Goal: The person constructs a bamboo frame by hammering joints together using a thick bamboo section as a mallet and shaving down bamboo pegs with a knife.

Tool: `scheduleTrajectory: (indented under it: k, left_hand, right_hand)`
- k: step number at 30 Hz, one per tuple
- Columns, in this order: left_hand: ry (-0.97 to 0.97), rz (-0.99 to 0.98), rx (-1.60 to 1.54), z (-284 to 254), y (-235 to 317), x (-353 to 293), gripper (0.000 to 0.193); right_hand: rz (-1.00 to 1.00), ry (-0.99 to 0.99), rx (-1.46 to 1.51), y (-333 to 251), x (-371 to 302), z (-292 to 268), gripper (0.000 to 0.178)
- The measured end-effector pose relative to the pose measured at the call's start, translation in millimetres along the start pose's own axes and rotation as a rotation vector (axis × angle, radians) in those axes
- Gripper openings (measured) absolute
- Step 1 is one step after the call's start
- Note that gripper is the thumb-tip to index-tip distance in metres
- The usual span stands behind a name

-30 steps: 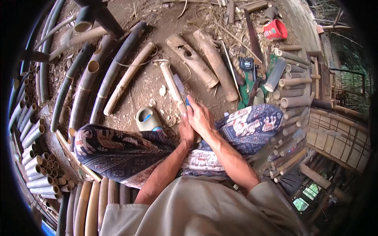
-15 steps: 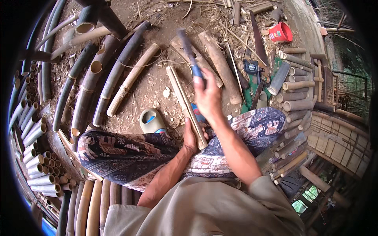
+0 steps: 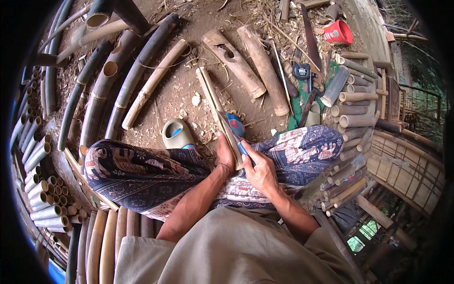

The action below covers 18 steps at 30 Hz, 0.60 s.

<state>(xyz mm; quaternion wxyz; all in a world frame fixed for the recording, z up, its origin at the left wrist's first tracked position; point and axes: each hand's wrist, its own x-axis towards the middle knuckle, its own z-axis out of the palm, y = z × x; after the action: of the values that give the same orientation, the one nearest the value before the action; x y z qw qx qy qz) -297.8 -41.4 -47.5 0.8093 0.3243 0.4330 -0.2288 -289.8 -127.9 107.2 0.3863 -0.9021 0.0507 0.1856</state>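
Note:
My left hand point(image 3: 225, 152) is wrapped round the lower part of a split bamboo length point(image 3: 206, 89), which slants up and away from my lap with a groove running along it. My right hand point(image 3: 261, 173) grips the blue handle of a knife point(image 3: 242, 149). Its grey blade lies along the right side of the bamboo, close to my left hand; whether the edge is in the bamboo I cannot tell. Both hands are over my patterned trousers point(image 3: 146, 173), between my crossed legs.
Thick bamboo pieces point(image 3: 263, 71) lie on the dirt ground ahead, beside a tape measure point(image 3: 301, 71) and a saw point(image 3: 309, 40). A red cup point(image 3: 337, 32) stands farther back. Clog-like shoes point(image 3: 178, 134) sit before my legs. Cut bamboo is stacked at left point(image 3: 51, 210) and right point(image 3: 354, 120).
My right hand has brought the knife down from above the ground ahead to the bamboo, beside my left hand. The left hand keeps its hold on the bamboo. The view has shifted slightly.

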Motion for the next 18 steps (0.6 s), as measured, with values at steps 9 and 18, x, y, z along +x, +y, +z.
scheduleTrajectory:
  k: [9, 18]
  left_hand:
    - [0.134, 0.062, 0.271, 0, 1, 0, 0.075]
    - [0.070, -0.032, 0.067, 14, 8, -16, 0.073]
  right_hand:
    - [0.010, 0.022, 0.061, 12, 22, 22, 0.034]
    - [0.101, -0.012, 0.021, 3, 154, 49, 0.039]
